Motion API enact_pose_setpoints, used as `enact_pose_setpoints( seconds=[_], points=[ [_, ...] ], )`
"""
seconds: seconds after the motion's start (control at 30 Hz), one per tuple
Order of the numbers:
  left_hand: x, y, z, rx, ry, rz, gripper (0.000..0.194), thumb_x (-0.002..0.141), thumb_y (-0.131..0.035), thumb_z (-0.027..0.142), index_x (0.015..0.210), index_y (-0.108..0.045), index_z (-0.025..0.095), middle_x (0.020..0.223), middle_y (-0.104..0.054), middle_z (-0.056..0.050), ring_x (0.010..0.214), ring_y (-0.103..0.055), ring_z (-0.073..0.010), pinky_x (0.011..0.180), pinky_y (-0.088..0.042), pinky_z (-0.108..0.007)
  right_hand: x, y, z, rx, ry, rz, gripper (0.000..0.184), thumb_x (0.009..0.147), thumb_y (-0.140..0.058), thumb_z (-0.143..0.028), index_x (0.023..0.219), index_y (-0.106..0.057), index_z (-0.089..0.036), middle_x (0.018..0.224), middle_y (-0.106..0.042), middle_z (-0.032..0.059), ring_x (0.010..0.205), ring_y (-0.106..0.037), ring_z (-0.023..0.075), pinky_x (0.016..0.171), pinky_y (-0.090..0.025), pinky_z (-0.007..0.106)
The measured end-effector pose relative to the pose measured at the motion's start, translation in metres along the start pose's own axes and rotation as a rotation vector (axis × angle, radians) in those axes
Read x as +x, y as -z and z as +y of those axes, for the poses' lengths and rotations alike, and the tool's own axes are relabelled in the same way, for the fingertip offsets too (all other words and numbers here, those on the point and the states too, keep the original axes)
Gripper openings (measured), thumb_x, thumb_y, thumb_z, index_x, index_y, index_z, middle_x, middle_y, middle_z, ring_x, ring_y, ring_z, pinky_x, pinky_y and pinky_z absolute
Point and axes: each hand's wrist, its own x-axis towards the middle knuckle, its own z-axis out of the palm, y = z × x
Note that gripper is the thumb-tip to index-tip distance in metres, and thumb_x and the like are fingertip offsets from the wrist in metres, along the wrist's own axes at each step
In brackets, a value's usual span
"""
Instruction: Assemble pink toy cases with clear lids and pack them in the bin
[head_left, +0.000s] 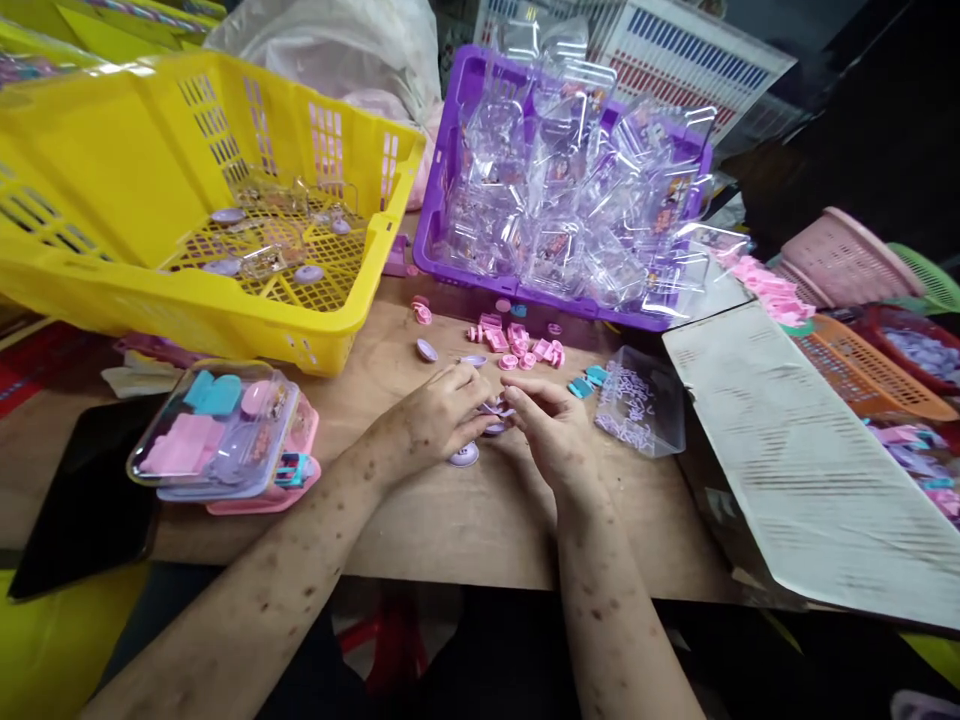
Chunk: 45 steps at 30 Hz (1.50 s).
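Both hands at work over a wooden table [450,540], seen from above; at the centre of the frame the left hand [431,412] and the right hand [561,432] meet, fingertips pinched from either side on a small lilac piece [496,408], its exact shape partly hidden by the fingers; just below the left hand lies a lilac oval [463,455], bearing small dark marks too tiny to read; above the hands, a lilac dish [427,350] rests near a scatter of pink parts [495,338]; right of centre, teal pieces [581,387] lie beside a clear tray [670,432] of tiny lilac parts [628,400].

Upper left, a yellow basket [330,325] contains a few clear and lilac items; top centre, a purple basket [431,235] is heaped with clear packs [556,250], whose printed designs carry no legible wording; behind it stands a white slotted panel [675,60]; at left, a clear-lidded case [217,430] shows pink, teal and lilac contents, next to a dark flat object [86,490]; at right, a cardboard flap [817,480] slants before a pink basket [847,255] and an orange basket [870,375].
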Motion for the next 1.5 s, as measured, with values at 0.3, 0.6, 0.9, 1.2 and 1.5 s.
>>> enact_pose_setpoints(
  seconds=[0.3,0.6,0.9,1.2,1.5],
  points=[
    [0.002,-0.002,-0.003,0.056,0.000,0.007,0.009,0.112,-0.063,0.022,0.120,-0.064,0.019,0.118,-0.064,-0.009,0.122,-0.067,-0.0274,0.111,-0.059,-0.045,-0.002,-0.006,-0.010,-0.009,0.026,-0.002,0.028,0.082,-0.099,-0.050,0.096,-0.089,-0.027,0.089,-0.082,0.0023,0.077,-0.075,0.0188,0.071,-0.064,0.031],
    [0.003,-0.001,-0.001,0.058,-0.066,0.054,0.013,0.112,-0.063,0.021,0.125,-0.065,0.020,0.117,-0.067,-0.008,0.117,-0.069,-0.0262,0.107,-0.061,-0.043,-0.004,-0.005,-0.011,-0.043,0.042,-0.015,0.033,0.085,-0.097,-0.054,0.096,-0.086,-0.025,0.090,-0.082,0.0023,0.080,-0.077,0.0204,0.076,-0.066,0.035],
    [0.002,-0.003,-0.003,0.082,-0.096,0.091,0.015,0.110,-0.067,0.019,0.125,-0.063,0.019,0.120,-0.070,-0.009,0.122,-0.070,-0.0273,0.110,-0.061,-0.046,-0.004,-0.005,-0.009,-0.107,0.108,-0.002,0.033,0.087,-0.094,-0.057,0.095,-0.083,-0.026,0.093,-0.081,0.0018,0.083,-0.076,0.0203,0.077,-0.066,0.034],
    [0.000,-0.007,-0.005,0.146,-0.073,0.157,0.014,0.110,-0.068,0.018,0.122,-0.062,0.018,0.118,-0.071,-0.009,0.118,-0.072,-0.0268,0.105,-0.063,-0.044,-0.010,-0.019,-0.005,-0.184,0.219,0.114,0.024,0.092,-0.089,-0.051,0.099,-0.085,-0.028,0.094,-0.084,0.0028,0.085,-0.079,0.0226,0.077,-0.068,0.036],
    [0.000,-0.002,-0.007,0.098,0.023,0.071,0.040,0.105,-0.073,0.022,0.142,-0.057,0.021,0.137,-0.070,-0.011,0.131,-0.068,-0.0294,0.116,-0.057,-0.050,-0.010,-0.011,-0.014,-0.219,0.190,0.112,0.031,0.090,-0.090,-0.055,0.101,-0.086,-0.026,0.101,-0.085,0.0064,0.090,-0.080,0.0264,0.082,-0.068,0.041]
  ],
)
